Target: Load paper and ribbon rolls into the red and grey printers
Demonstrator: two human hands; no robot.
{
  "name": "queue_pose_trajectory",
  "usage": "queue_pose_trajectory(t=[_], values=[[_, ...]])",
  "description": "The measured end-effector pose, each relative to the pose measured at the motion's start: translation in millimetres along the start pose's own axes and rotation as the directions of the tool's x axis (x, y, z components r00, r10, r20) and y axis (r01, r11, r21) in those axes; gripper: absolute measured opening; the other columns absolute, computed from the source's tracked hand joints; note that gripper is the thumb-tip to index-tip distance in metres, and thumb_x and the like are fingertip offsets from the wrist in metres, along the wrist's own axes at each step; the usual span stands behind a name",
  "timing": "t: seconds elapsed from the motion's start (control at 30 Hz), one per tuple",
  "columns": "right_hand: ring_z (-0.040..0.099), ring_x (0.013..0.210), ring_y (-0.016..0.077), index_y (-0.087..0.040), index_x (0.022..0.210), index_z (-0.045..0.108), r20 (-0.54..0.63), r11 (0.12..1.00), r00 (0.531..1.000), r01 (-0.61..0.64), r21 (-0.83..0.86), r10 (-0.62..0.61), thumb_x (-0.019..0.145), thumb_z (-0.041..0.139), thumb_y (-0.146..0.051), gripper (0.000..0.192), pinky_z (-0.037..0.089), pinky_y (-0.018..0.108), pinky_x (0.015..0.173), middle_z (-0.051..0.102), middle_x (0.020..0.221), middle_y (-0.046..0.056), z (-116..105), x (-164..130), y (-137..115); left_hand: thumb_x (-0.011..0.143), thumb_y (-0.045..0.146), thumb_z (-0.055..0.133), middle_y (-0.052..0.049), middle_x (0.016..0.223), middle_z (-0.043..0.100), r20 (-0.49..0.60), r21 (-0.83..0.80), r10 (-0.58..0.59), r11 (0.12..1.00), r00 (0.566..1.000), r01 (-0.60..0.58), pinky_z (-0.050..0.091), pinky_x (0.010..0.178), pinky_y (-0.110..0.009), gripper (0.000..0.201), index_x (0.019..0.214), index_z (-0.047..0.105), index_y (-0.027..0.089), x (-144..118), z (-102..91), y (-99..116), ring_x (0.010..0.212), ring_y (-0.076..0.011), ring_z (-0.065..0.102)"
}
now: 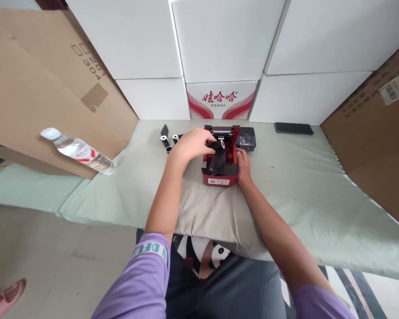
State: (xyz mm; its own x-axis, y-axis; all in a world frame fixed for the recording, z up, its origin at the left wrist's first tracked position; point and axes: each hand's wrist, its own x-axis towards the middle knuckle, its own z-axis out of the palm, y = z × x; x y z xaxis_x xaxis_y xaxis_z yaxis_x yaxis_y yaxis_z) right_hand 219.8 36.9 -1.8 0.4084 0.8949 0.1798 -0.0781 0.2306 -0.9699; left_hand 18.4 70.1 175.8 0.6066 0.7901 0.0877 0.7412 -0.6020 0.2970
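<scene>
In the middle of the head view a small red and black printer (232, 170) sits on the cloth-covered surface with its lid raised. My left hand (194, 144) reaches in from the left, its fingers closed on a roll of black ribbon (218, 160) with a white core. The roll is over the open compartment, and a loose strip hangs down over the printer's front. At the printer's right side my right hand (244, 167) grips the casing; some of its fingers are hidden. Beside my left wrist lie several small black rolls (165, 141) with white cores, partly covered by the hand.
Behind the printer is a black object (246, 139). A dark phone (294, 128) lies at the back right. A water bottle (83, 153) leans at the left near a cardboard box (53, 75). White cartons (229, 40) line the back; another cardboard box (375, 133) stands right.
</scene>
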Motion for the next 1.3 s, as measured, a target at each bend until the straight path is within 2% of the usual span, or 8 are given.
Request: queue_pose_trajectory(t=[0.1, 0.33, 0.53, 0.63, 0.8, 0.9, 1.03, 1.3], values=[[0.068, 0.109, 0.0250, -0.025, 0.110, 0.069, -0.006, 1.000, 1.000, 0.002, -0.004, -0.002, 0.089, 0.062, -0.070, 0.051, 0.054, 0.042, 0.102, 0.076, 0.115, 0.005, -0.6, 0.5, 0.8, 0.087, 0.027, 0.076, -0.007, 0.108, 0.082, 0.068, 0.126, -0.105, 0.987, 0.992, 0.096, 0.053, 0.084, -0.036, 0.023, 0.107, 0.086, 0.026, -0.6, 1.0, 14.2, 0.101, -0.0281, 0.076], [0.069, 0.112, 0.0258, -0.026, 0.109, 0.069, 0.002, 1.000, 1.000, 0.004, -0.010, -0.004, 0.088, 0.063, -0.072, 0.051, 0.053, 0.045, 0.108, 0.076, 0.116, 0.005, -1.6, 1.9, 2.3, 0.090, 0.019, 0.071, -0.011, 0.122, 0.082, 0.187, 0.189, -0.076, 0.981, 0.979, 0.040, 0.055, 0.093, -0.041, 0.034, 0.121, 0.085, 0.027, 14.7, 24.5, 31.6, 0.117, -0.0334, 0.075], [0.069, 0.113, 0.0258, -0.026, 0.109, 0.069, 0.002, 1.000, 1.000, 0.012, -0.010, -0.012, 0.087, 0.063, -0.074, 0.052, 0.053, 0.045, 0.109, 0.077, 0.117, 0.005, -1.1, 1.5, 1.5, 0.090, 0.021, 0.073, -0.010, 0.125, 0.082, 0.171, 0.127, -0.039, 0.992, 0.984, 0.017, 0.056, 0.093, -0.039, 0.037, 0.125, 0.084, 0.027, 19.1, 30.4, 23.2, 0.119, -0.0319, 0.074], [0.070, 0.112, 0.0262, -0.026, 0.109, 0.068, 0.004, 1.000, 1.000, 0.006, -0.014, -0.006, 0.087, 0.063, -0.074, 0.053, 0.052, 0.047, 0.109, 0.077, 0.116, 0.005, -0.5, 1.2, 0.2, 0.089, 0.021, 0.075, -0.009, 0.118, 0.083, 0.157, 0.077, -0.013, 0.997, 0.988, 0.001, 0.055, 0.088, -0.035, 0.035, 0.122, 0.085, 0.025, 15.9, 24.7, 17.2, 0.110, -0.0283, 0.076], [0.068, 0.111, 0.0252, -0.027, 0.109, 0.068, 0.008, 0.999, 1.000, 0.023, -0.022, -0.023, 0.088, 0.061, -0.076, 0.053, 0.054, 0.045, 0.106, 0.076, 0.115, 0.005, 0.4, -0.2, -1.5, 0.093, 0.023, 0.073, -0.008, 0.112, 0.084, 0.061, 0.011, -0.010, 1.000, 0.998, 0.010, 0.054, 0.090, -0.035, 0.028, 0.120, 0.084, 0.023, 7.6, 12.9, 11.7, 0.103, -0.0245, 0.075], [0.067, 0.111, 0.0251, -0.027, 0.109, 0.069, 0.002, 0.999, 1.000, 0.025, -0.025, -0.025, 0.089, 0.061, -0.074, 0.052, 0.055, 0.045, 0.106, 0.076, 0.115, 0.005, 0.4, -0.8, -1.7, 0.094, 0.023, 0.073, -0.010, 0.116, 0.083, 0.088, 0.003, 0.003, 1.000, 0.996, -0.003, 0.054, 0.091, -0.035, 0.030, 0.124, 0.082, 0.021, 8.2, 14.5, 14.3, 0.104, -0.0249, 0.075], [0.068, 0.112, 0.0257, -0.026, 0.109, 0.068, 0.003, 0.999, 1.000, 0.017, -0.032, -0.017, 0.089, 0.061, -0.074, 0.052, 0.054, 0.046, 0.108, 0.076, 0.116, 0.006, -0.2, -0.1, -0.9, 0.093, 0.020, 0.073, -0.012, 0.120, 0.082, 0.130, 0.097, -0.016, 0.995, 0.991, 0.003, 0.054, 0.089, -0.036, 0.033, 0.125, 0.081, 0.020, 15.7, 25.1, 17.5, 0.107, -0.0280, 0.075], [0.068, 0.114, 0.0258, -0.027, 0.111, 0.067, 0.008, 0.999, 1.000, 0.016, -0.051, -0.015, 0.092, 0.058, -0.073, 0.050, 0.054, 0.046, 0.107, 0.075, 0.117, 0.006, 0.1, -0.6, -1.3, 0.088, 0.023, 0.078, -0.010, 0.124, 0.082, 0.212, 0.113, -0.012, 0.994, 0.977, -0.012, 0.053, 0.092, -0.038, 0.033, 0.121, 0.084, 0.023, 30.5, 47.5, 4.2, 0.117, -0.0309, 0.074]])
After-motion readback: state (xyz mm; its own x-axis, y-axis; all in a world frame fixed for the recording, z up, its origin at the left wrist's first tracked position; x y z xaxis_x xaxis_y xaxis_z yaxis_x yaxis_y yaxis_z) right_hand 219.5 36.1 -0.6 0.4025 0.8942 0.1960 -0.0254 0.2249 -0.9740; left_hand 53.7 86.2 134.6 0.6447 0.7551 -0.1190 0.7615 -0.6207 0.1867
